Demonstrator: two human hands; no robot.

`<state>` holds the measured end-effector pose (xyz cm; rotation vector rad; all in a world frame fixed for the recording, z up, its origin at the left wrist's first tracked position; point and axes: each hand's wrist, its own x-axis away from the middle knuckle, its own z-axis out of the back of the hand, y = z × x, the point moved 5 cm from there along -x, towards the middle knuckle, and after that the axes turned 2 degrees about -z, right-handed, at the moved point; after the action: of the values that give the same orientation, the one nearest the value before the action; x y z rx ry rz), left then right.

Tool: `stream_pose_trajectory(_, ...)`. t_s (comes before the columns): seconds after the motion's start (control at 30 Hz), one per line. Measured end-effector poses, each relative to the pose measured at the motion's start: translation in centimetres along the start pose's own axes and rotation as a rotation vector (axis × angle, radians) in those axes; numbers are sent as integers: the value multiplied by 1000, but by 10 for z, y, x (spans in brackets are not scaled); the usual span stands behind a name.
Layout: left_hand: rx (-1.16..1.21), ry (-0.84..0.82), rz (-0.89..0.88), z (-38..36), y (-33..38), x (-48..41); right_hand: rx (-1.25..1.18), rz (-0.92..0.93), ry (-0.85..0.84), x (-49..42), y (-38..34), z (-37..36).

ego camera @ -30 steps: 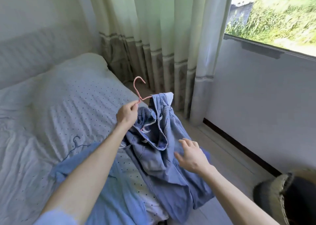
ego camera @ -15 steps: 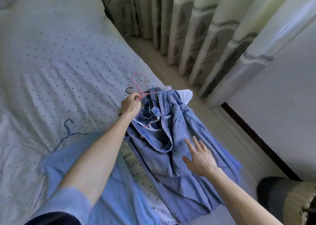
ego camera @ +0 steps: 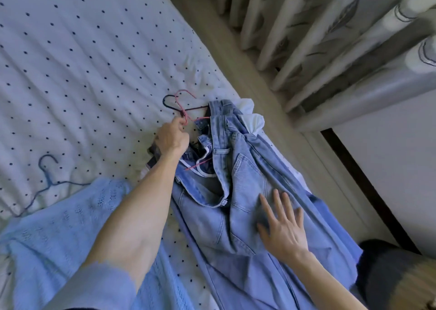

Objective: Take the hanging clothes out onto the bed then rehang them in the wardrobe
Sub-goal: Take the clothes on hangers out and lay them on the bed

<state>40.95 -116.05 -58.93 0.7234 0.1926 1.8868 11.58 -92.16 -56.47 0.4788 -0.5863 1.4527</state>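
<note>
Under the flat, spread fingers of the right hand [ego camera: 283,229], jeans [ego camera: 236,191] lie on the bed [ego camera: 82,62]. Long axis: waistband by the left hand [ego camera: 172,137], legs toward the person. Left fingers pinch the pink hanger [ego camera: 182,106], hook pointing beyond them. 1 blue knit garment [ego camera: 59,227] lies beside. Judgement: laying-out under way, rehanging not begun.

Place: a bedroom in a home.
Bed: a bed [ego camera: 82,50] under a white sheet with dark dots filled the left side.
Curtains: long pale curtains [ego camera: 318,38] with a leaf print reached the floor [ego camera: 250,85] beside it.
Clothes: jeans [ego camera: 212,227], a light blue knit top [ego camera: 59,234] and a blue wire hanger [ego camera: 48,180] lay on the sheet.
Wall: a white wall [ego camera: 401,156] met a dark skirting strip [ego camera: 375,191].
</note>
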Motion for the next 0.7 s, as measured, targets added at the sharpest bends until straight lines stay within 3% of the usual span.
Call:
stream_pose_trajectory(0.23, -395, 112, -278, -40, -23, -1, 42, -36, 96, -28, 8, -29)
stream_pose_trajectory(0.53, -113, 381, -541, 43, 23, 26, -79, -221, 422, 4, 17, 14)
stream_pose_trajectory(0.63, -98, 435, -471, 70, 17, 15, -47, -165, 503, -4, 12, 32)
stream_pose_trajectory(0.7, -123, 361, -393, 70, 7, -4, -54, -179, 464, -20, 6, 33)
